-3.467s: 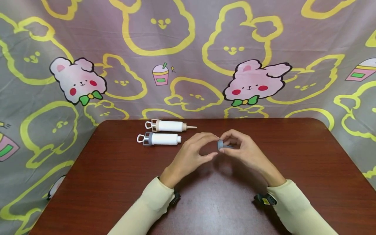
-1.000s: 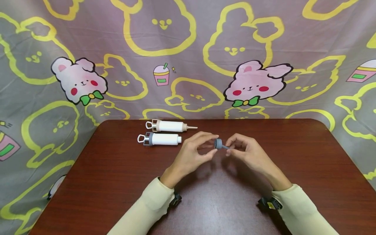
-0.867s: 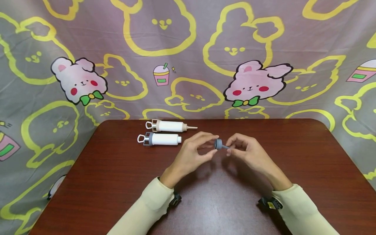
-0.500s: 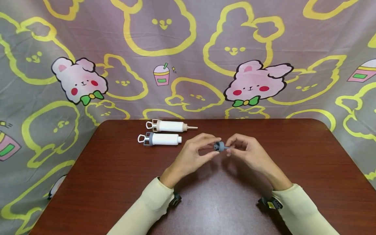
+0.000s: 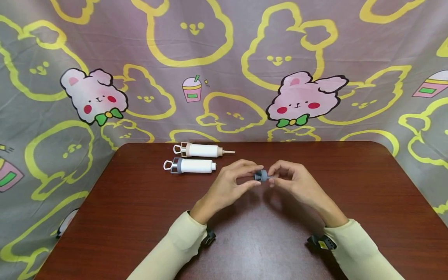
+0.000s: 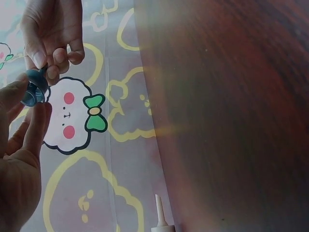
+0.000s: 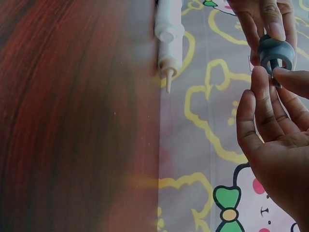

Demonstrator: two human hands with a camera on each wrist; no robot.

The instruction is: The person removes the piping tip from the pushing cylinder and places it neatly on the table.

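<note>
A small grey nozzle (image 5: 263, 175), with a round collar and a thin stem, is held above the table between both hands. My left hand (image 5: 232, 179) pinches the collar between thumb and fingertips. From the other side, my right hand (image 5: 292, 177) pinches the thin stem. In the left wrist view the collar (image 6: 35, 88) looks hollow, with openings in its side. The right wrist view shows the collar (image 7: 276, 52) and the stem running to my right thumb and finger. Fingers partly hide the nozzle in every view.
Two white syringes lie side by side at the back left of the brown table (image 5: 140, 217). The far syringe (image 5: 203, 150) has beige fittings and a long thin tip. The nearer one (image 5: 196, 166) has a grey collar and a short blunt end. A patterned cloth (image 5: 224, 116) hangs behind.
My right hand has drawn back to the right from the collar to the stem. The nozzle has turned and dropped slightly, its openings now showing. The syringes have stayed put.
</note>
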